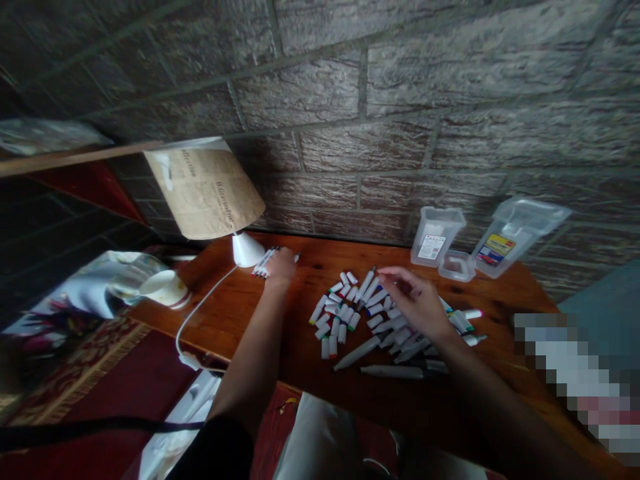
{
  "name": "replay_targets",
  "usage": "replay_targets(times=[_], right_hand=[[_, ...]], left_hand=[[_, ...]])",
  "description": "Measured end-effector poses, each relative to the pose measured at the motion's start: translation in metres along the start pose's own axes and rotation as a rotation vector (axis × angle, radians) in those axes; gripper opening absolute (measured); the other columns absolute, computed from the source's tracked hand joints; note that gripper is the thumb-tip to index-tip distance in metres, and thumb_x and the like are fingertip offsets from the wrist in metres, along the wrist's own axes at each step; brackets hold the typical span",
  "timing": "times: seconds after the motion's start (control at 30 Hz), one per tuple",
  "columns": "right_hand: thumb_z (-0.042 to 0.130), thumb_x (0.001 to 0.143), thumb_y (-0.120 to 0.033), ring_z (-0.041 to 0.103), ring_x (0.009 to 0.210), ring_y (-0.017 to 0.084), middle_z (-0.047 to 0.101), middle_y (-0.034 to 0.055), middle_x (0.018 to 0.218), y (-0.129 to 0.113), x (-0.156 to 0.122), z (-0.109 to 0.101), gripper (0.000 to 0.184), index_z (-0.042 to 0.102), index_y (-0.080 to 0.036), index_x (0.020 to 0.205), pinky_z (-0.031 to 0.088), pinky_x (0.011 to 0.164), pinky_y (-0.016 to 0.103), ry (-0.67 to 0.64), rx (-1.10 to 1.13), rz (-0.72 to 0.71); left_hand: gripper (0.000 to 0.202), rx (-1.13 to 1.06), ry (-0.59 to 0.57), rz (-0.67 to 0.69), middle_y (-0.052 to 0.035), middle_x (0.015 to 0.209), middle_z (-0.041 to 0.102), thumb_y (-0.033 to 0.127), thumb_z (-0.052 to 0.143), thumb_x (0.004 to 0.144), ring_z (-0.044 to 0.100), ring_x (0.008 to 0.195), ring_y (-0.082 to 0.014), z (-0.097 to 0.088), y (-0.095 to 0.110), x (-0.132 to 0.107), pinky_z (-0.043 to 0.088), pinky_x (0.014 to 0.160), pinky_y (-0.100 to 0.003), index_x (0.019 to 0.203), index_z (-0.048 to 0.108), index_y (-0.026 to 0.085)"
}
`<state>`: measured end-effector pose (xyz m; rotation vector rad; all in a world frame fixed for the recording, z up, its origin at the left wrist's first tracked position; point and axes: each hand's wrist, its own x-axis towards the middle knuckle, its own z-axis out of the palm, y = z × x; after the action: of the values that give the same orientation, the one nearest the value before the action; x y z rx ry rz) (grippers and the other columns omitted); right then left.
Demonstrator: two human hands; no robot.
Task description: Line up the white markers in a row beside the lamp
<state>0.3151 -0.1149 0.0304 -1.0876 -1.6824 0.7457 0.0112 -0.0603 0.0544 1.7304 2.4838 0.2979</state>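
Observation:
My left hand (281, 265) is at the back of the table beside the lamp base, curled over a row of white markers (263, 262). A thin tip sticks out past its right side, so it seems to grip a marker, though its fingers are mostly hidden. My right hand (417, 300) hovers over a heap of uncapped grey-white markers (395, 331), thumb and forefinger stretched left and slightly apart. Their tips are close to one marker (367, 283) slanting in the heap. Loose white marker caps (343, 313) with coloured ends lie left of the heap.
A lamp (247, 250) with a printed shade stands back left, its white cord (193, 293) running over the front edge. A paper cup (165, 289) is at the left corner. Clear plastic containers (437, 233) stand back right against the brick wall (330, 160).

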Motion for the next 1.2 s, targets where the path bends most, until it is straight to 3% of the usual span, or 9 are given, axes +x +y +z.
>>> replay_targets(times=[0.1,0.27,0.4,0.53,0.63,0.73,0.9,1.03,1.2], right_hand=[[0.063,0.089,-0.047,0.070,0.081,0.020,0.077,0.0060,0.097,0.003,0.000,0.000,0.030,0.073,-0.023,0.105,0.055,0.074,0.032,-0.002,-0.015,0.022],[0.062,0.089,-0.049,0.070,0.081,0.020,0.077,0.0067,0.097,0.007,0.002,-0.002,0.032,0.073,-0.023,0.104,0.055,0.072,0.033,-0.006,-0.002,0.020],[0.062,0.089,-0.050,0.070,0.083,0.021,0.077,0.0075,0.100,0.009,0.003,-0.004,0.033,0.073,-0.023,0.105,0.056,0.074,0.034,-0.005,0.004,0.032],[0.063,0.088,-0.051,0.070,0.084,0.022,0.077,0.0079,0.101,0.010,0.003,-0.004,0.035,0.073,-0.023,0.106,0.057,0.074,0.035,-0.004,0.017,0.039],[0.063,0.088,-0.051,0.070,0.082,0.022,0.077,0.0079,0.098,0.011,0.003,-0.004,0.036,0.073,-0.022,0.106,0.057,0.075,0.035,-0.010,0.013,0.056],[0.063,0.088,-0.051,0.070,0.082,0.021,0.077,0.0078,0.098,0.011,0.003,-0.005,0.036,0.074,-0.022,0.105,0.056,0.074,0.035,-0.003,0.004,0.055],[0.063,0.087,-0.053,0.069,0.077,0.021,0.076,0.0078,0.094,0.012,0.004,-0.005,0.038,0.073,-0.021,0.106,0.056,0.068,0.034,-0.013,0.030,0.067],[0.063,0.088,-0.052,0.071,0.084,0.023,0.077,0.0078,0.098,0.014,0.003,-0.005,0.037,0.073,-0.023,0.107,0.056,0.076,0.036,-0.013,0.021,0.070],[0.063,0.087,-0.054,0.071,0.086,0.023,0.077,0.0076,0.100,0.016,0.003,-0.004,0.038,0.073,-0.023,0.106,0.055,0.078,0.037,-0.011,0.003,0.080]], left_hand=[[0.040,0.077,-0.011,-0.073,-0.0289,0.117,0.068,0.029,0.058,0.089,0.065,0.111,-0.0407,-0.003,0.008,-0.006,0.053,0.088,-0.048,0.121,0.069,0.009],[0.039,0.122,-0.094,0.028,-0.0266,0.121,0.067,0.029,0.052,0.093,0.063,0.118,-0.0366,0.005,0.039,-0.026,0.050,0.096,-0.045,0.122,0.069,0.010],[0.048,0.144,-0.152,0.091,-0.0279,0.144,0.051,0.036,0.045,0.096,0.041,0.141,-0.0405,0.017,0.052,-0.034,0.036,0.112,-0.053,0.128,0.067,0.007],[0.061,0.141,-0.223,0.066,-0.0308,0.155,0.035,0.046,0.040,0.097,0.027,0.147,-0.0468,0.022,0.049,-0.029,0.025,0.112,-0.069,0.139,0.057,0.006],[0.061,0.107,-0.232,0.078,-0.0285,0.153,0.040,0.050,0.041,0.096,0.024,0.147,-0.0474,0.021,0.045,-0.026,0.022,0.110,-0.074,0.137,0.060,0.008],[0.061,0.088,-0.210,0.084,-0.0267,0.154,0.040,0.051,0.044,0.095,0.021,0.149,-0.0457,0.019,0.044,-0.026,0.021,0.111,-0.074,0.137,0.060,0.011],[0.075,0.086,-0.223,-0.007,-0.0302,0.162,0.019,0.056,0.045,0.093,0.012,0.151,-0.0459,0.016,0.043,-0.027,0.021,0.111,-0.072,0.150,0.042,0.007],[0.083,0.064,-0.224,0.003,-0.0292,0.162,0.018,0.056,0.046,0.093,0.009,0.152,-0.0454,0.016,0.039,-0.026,0.017,0.113,-0.072,0.157,0.027,0.007],[0.087,0.078,-0.230,-0.031,-0.0308,0.161,0.019,0.058,0.042,0.093,0.006,0.152,-0.0458,0.016,0.037,-0.023,0.017,0.114,-0.071,0.157,0.024,0.002]])
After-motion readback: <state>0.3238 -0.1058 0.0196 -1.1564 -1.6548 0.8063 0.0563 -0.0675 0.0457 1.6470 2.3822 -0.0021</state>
